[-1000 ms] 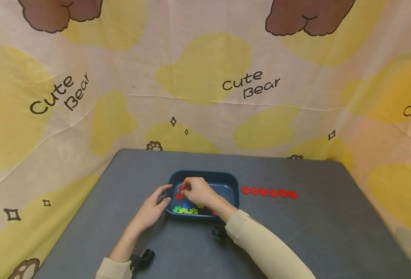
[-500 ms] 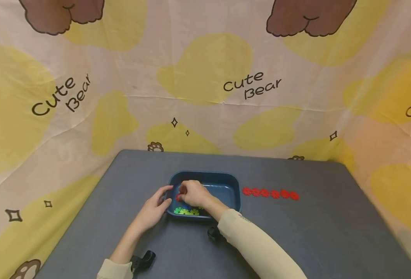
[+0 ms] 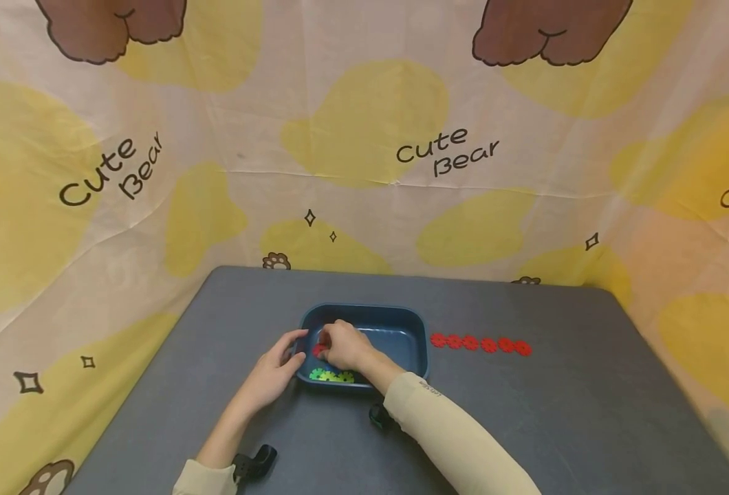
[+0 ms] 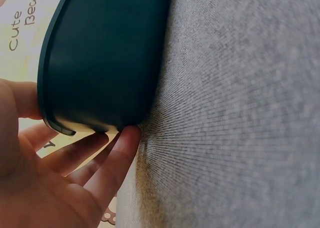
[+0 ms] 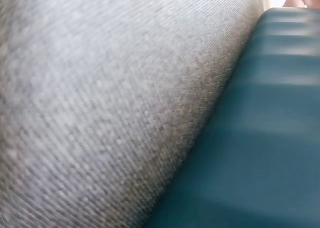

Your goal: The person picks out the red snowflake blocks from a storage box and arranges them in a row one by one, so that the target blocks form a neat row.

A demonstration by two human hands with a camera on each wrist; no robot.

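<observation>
A dark blue-green plastic tray (image 3: 395,317) stands on the table in the head view. Inside its left part, my right hand (image 3: 347,346) reaches down, thumb and fingers pinching a red notched, flower-shaped interlocking disc (image 3: 318,350). Green and yellow interlocking discs (image 3: 330,376) lie along the tray's near side. My left hand (image 3: 269,371) is at the tray's left end; in the left wrist view its fairly straight fingers (image 4: 117,160) touch the outer wall (image 4: 100,62). The right wrist view has only the tray's outer wall (image 5: 250,153), the table, and part of a hand at the corner.
Several red discs (image 3: 471,343) form a row on the grey table (image 3: 525,426), right of the tray. Black wrist cameras (image 3: 256,462) sit at both wrists. A patterned cloth (image 3: 364,137) hangs behind the table and at both sides.
My right hand has moved slightly toward me inside the tray, onto the lower red disc, and now covers more of the discs there. The left hand has stayed at the tray's end.
</observation>
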